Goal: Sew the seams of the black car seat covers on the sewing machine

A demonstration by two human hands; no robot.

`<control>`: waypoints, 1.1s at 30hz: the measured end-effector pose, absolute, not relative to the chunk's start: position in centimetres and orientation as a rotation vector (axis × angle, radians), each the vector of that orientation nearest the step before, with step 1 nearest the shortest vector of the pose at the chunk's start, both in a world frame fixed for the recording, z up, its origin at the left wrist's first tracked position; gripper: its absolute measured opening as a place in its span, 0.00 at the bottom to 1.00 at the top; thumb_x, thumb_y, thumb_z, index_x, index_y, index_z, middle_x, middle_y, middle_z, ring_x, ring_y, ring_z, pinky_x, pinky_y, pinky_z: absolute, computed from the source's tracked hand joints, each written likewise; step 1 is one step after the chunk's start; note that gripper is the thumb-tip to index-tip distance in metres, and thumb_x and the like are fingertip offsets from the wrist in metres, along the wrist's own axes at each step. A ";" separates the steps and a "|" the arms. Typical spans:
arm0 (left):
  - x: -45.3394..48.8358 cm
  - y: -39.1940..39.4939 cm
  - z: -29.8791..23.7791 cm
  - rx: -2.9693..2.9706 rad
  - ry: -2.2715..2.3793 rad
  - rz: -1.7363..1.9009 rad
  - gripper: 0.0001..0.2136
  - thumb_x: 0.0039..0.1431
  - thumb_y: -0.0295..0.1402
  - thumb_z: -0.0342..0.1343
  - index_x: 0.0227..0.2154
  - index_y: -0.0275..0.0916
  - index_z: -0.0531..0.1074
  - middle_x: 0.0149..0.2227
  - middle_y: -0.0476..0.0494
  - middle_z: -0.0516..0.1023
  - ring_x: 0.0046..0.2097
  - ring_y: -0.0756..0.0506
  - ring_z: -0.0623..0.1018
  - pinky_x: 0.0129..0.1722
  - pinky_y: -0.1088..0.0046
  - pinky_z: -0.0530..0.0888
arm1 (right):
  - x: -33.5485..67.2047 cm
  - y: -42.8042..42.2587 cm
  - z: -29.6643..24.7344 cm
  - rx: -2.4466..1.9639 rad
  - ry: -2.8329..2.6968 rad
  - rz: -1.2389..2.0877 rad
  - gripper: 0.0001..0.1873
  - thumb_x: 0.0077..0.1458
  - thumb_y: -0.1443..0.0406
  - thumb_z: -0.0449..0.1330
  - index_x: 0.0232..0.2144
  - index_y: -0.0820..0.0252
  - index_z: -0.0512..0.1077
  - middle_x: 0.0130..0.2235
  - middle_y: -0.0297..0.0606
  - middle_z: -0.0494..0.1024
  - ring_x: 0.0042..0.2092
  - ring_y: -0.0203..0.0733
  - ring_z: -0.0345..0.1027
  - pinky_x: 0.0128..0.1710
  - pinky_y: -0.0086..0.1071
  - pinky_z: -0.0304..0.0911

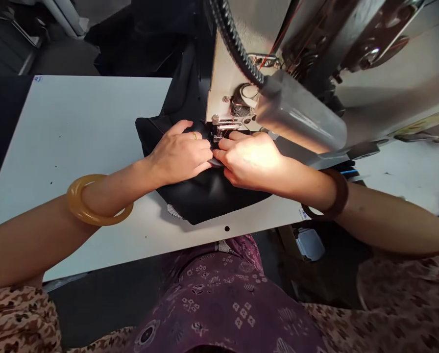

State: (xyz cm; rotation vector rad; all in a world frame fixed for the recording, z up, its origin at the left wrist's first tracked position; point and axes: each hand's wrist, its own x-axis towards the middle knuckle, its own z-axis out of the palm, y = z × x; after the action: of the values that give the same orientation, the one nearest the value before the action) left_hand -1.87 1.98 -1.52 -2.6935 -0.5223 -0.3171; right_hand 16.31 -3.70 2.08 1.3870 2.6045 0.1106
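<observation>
Pinched by left hand (184,156) and right hand (252,159), black fabric (208,201) bunches beside the presser foot (217,136); a forward slip could injure either

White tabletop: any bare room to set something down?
Yes. Widest: the tabletop left of the black fabric, between the left forearm and the far edge, bare but for specks and a corner sticker. Smaller: the strip between that forearm and the near edge. Crowded: around the presser foot, with left hand and right hand on the fabric.
</observation>
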 end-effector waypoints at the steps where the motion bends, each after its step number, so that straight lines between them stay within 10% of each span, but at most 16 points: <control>1: -2.2 2.2 -1.6 -2.734 -0.505 -0.327 0.16 0.65 0.37 0.45 0.30 0.38 0.76 0.30 0.47 0.78 0.36 0.46 0.75 0.46 0.61 0.69 | 16.4 -4.0 2.0 1.378 2.585 0.121 0.15 0.57 0.69 0.48 0.43 0.64 0.72 0.41 0.46 0.73 0.43 0.48 0.64 0.35 0.36 0.54; 6: -2.9 1.2 -2.8 -2.733 -0.530 -0.380 0.13 0.63 0.29 0.46 0.45 0.37 0.74 0.36 0.46 0.78 0.40 0.46 0.75 0.32 0.73 0.69 | 17.0 -6.0 0.8 1.375 2.504 0.292 0.22 0.62 0.73 0.38 0.49 0.64 0.68 0.45 0.43 0.72 0.49 0.46 0.61 0.32 0.38 0.50; 19: -0.4 -1.4 -3.8 -2.574 -0.631 -0.428 0.15 0.60 0.18 0.42 0.36 0.30 0.75 0.26 0.41 0.73 0.34 0.45 0.74 0.25 0.72 0.64 | 19.1 -4.3 -0.5 1.420 2.610 0.455 0.21 0.64 0.68 0.43 0.55 0.56 0.67 0.47 0.40 0.73 0.48 0.47 0.64 0.37 0.37 0.55; 27: -5.4 2.1 -4.3 -2.511 -1.325 -0.635 0.15 0.67 0.35 0.41 0.44 0.37 0.72 0.39 0.43 0.78 0.43 0.46 0.75 0.39 0.69 0.70 | 20.0 -3.3 -0.9 1.340 2.781 0.452 0.23 0.56 0.72 0.50 0.53 0.59 0.69 0.47 0.43 0.74 0.49 0.49 0.63 0.42 0.37 0.58; 33: -10.2 9.4 -5.2 -2.553 -1.880 -0.203 0.20 0.64 0.46 0.44 0.31 0.33 0.68 0.16 0.57 0.67 0.21 0.56 0.67 0.25 0.77 0.64 | 20.4 -3.3 -2.0 1.297 2.847 0.481 0.22 0.56 0.72 0.51 0.54 0.62 0.67 0.48 0.44 0.73 0.46 0.46 0.64 0.42 0.38 0.57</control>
State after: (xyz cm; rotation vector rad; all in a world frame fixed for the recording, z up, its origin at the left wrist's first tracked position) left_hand -10.21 9.38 -5.18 -2.5530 -1.8804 -0.2034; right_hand 20.36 -3.28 -1.98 1.2966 2.8473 0.4806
